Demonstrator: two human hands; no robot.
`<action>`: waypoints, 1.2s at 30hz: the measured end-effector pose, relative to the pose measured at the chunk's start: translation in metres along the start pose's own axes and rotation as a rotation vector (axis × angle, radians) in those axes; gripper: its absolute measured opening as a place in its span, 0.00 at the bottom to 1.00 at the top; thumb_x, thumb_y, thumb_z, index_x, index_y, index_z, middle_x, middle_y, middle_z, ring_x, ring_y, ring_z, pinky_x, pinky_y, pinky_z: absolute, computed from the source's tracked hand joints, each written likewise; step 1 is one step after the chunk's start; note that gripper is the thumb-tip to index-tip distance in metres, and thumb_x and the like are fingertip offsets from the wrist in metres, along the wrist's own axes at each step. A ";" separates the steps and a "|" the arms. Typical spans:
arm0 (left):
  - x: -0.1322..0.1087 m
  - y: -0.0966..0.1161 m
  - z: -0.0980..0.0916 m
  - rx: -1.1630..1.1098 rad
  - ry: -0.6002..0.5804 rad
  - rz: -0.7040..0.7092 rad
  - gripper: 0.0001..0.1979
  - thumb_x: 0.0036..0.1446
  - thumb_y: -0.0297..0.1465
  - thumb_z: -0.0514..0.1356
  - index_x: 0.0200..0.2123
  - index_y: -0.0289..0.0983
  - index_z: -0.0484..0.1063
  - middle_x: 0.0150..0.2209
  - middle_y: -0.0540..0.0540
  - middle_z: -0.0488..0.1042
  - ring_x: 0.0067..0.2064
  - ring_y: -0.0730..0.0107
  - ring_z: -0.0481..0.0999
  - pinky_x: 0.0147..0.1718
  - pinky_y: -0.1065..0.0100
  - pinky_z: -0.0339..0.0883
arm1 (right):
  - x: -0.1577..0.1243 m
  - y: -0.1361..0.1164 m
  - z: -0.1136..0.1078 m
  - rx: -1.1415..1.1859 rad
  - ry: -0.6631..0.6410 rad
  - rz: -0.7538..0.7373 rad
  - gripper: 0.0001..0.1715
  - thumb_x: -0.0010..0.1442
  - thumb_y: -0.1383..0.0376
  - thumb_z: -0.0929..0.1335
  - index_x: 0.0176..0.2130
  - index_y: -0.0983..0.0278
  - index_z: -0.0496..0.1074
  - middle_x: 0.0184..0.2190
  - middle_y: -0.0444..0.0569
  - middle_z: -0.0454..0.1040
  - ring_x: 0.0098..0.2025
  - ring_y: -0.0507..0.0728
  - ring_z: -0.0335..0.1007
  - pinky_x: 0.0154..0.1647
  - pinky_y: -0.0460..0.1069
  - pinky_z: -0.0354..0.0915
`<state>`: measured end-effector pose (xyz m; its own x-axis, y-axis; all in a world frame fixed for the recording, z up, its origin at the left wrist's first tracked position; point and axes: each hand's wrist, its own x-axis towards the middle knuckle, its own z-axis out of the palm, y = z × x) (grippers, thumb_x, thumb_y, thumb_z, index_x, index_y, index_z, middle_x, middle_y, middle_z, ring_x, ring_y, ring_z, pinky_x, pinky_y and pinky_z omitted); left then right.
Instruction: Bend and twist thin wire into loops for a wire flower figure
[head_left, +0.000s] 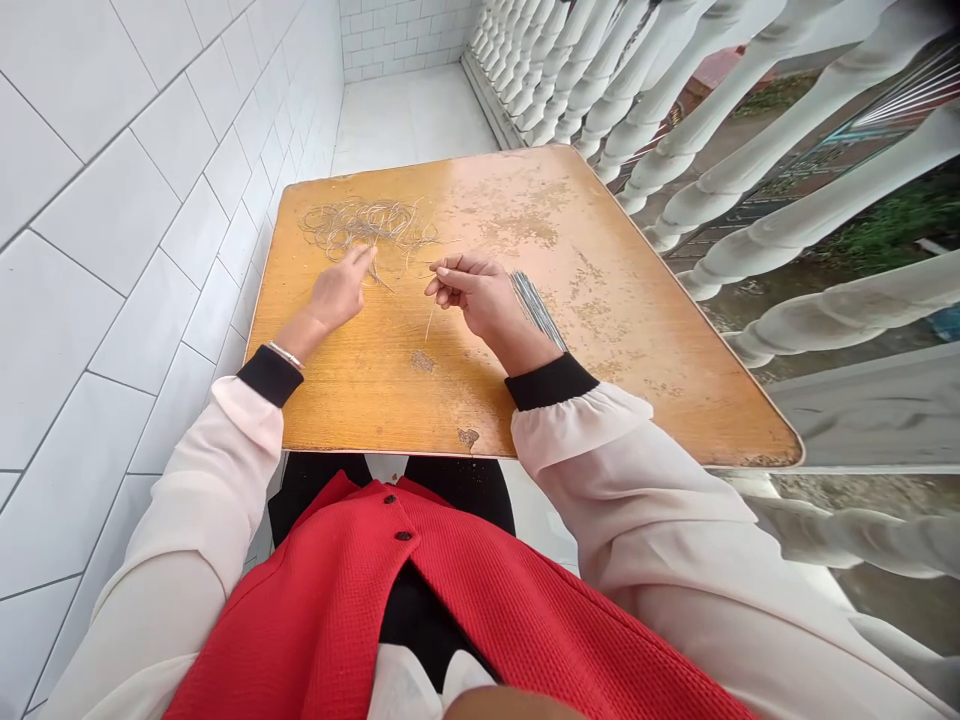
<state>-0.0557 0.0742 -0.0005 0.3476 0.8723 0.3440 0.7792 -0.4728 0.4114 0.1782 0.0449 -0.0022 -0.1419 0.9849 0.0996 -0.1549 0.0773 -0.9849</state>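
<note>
A loose tangle of thin wire (360, 222) lies on the far left part of the wooden table (360, 390). My left hand (339, 290) is at the near edge of that tangle, its fingertips closed together on strands of it. To the right, my right hand (472, 290) pinches a thin piece of wire between thumb and fingers, with one end hanging down toward the tabletop. Just beyond my right wrist lies a bundle of straight grey wire pieces (538, 308), partly hidden by the hand.
A white tiled wall (161, 200) runs close along the table's left side. White balusters (675, 155) line the right side, with ground and plants outside. Beyond the table's far edge is a pale floor (412, 115).
</note>
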 end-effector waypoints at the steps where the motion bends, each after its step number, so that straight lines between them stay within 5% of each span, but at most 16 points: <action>1: -0.005 0.005 -0.003 -0.111 0.059 -0.052 0.26 0.61 0.19 0.55 0.62 0.36 0.68 0.66 0.38 0.68 0.61 0.61 0.75 0.56 0.63 0.71 | -0.002 -0.001 0.002 0.008 -0.011 0.004 0.07 0.58 0.65 0.75 0.32 0.63 0.74 0.24 0.44 0.76 0.20 0.47 0.66 0.23 0.43 0.63; 5: -0.024 0.038 -0.007 -0.650 0.073 -0.280 0.17 0.67 0.33 0.58 0.57 0.37 0.72 0.54 0.40 0.79 0.47 0.70 0.81 0.41 0.72 0.74 | -0.009 -0.003 0.015 0.050 -0.080 0.009 0.08 0.58 0.64 0.75 0.32 0.63 0.74 0.24 0.44 0.76 0.20 0.47 0.65 0.22 0.43 0.63; 9: -0.038 0.063 0.003 -1.029 0.048 -0.382 0.12 0.68 0.38 0.57 0.45 0.37 0.76 0.49 0.43 0.81 0.50 0.71 0.80 0.43 0.73 0.72 | -0.015 -0.001 0.024 0.066 -0.161 0.008 0.09 0.56 0.62 0.76 0.31 0.62 0.75 0.24 0.44 0.76 0.20 0.47 0.64 0.22 0.43 0.62; 15: -0.041 0.062 0.004 -1.241 0.195 -0.452 0.12 0.69 0.40 0.57 0.41 0.38 0.75 0.42 0.47 0.82 0.51 0.72 0.81 0.49 0.71 0.71 | -0.014 0.001 0.020 0.002 -0.171 -0.030 0.09 0.56 0.61 0.77 0.31 0.63 0.76 0.21 0.42 0.72 0.19 0.46 0.58 0.18 0.44 0.55; 18: -0.042 0.057 -0.006 -1.212 0.161 -0.439 0.13 0.69 0.40 0.57 0.41 0.38 0.75 0.27 0.52 0.76 0.36 0.76 0.81 0.42 0.72 0.72 | -0.010 -0.005 0.009 -0.163 -0.167 -0.070 0.05 0.59 0.66 0.74 0.31 0.64 0.78 0.20 0.42 0.71 0.19 0.47 0.56 0.19 0.45 0.53; 21: -0.043 0.046 -0.023 -1.008 0.027 -0.383 0.12 0.66 0.38 0.60 0.36 0.37 0.77 0.18 0.56 0.66 0.23 0.80 0.71 0.30 0.74 0.68 | -0.004 -0.012 -0.009 -0.409 -0.158 -0.121 0.07 0.59 0.72 0.72 0.31 0.62 0.81 0.18 0.41 0.70 0.20 0.48 0.58 0.22 0.47 0.54; 26: -0.042 0.023 -0.057 -0.521 -0.321 -0.183 0.07 0.58 0.28 0.63 0.28 0.36 0.80 0.14 0.55 0.64 0.20 0.79 0.65 0.26 0.72 0.62 | 0.006 -0.012 -0.035 -0.695 -0.238 -0.182 0.15 0.55 0.76 0.73 0.27 0.57 0.82 0.20 0.42 0.75 0.28 0.55 0.70 0.33 0.50 0.62; 30: -0.042 0.023 -0.070 -0.353 -0.327 -0.113 0.09 0.58 0.26 0.61 0.29 0.37 0.82 0.14 0.53 0.65 0.21 0.77 0.67 0.30 0.70 0.64 | 0.006 -0.006 -0.028 -0.705 -0.290 -0.187 0.14 0.53 0.76 0.74 0.27 0.56 0.81 0.18 0.42 0.72 0.33 0.58 0.73 0.39 0.52 0.64; 36: -0.044 0.033 -0.065 -0.339 -0.301 -0.131 0.10 0.59 0.27 0.59 0.32 0.36 0.81 0.14 0.54 0.64 0.20 0.77 0.66 0.29 0.70 0.64 | -0.009 -0.006 0.005 -0.701 -0.285 -0.231 0.09 0.55 0.70 0.74 0.36 0.56 0.82 0.24 0.44 0.76 0.34 0.58 0.73 0.42 0.53 0.67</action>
<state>-0.0794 0.0126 0.0529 0.4322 0.9012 0.0315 0.6299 -0.3267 0.7046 0.1753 0.0345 0.0035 -0.4407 0.8617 0.2513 0.4275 0.4477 -0.7854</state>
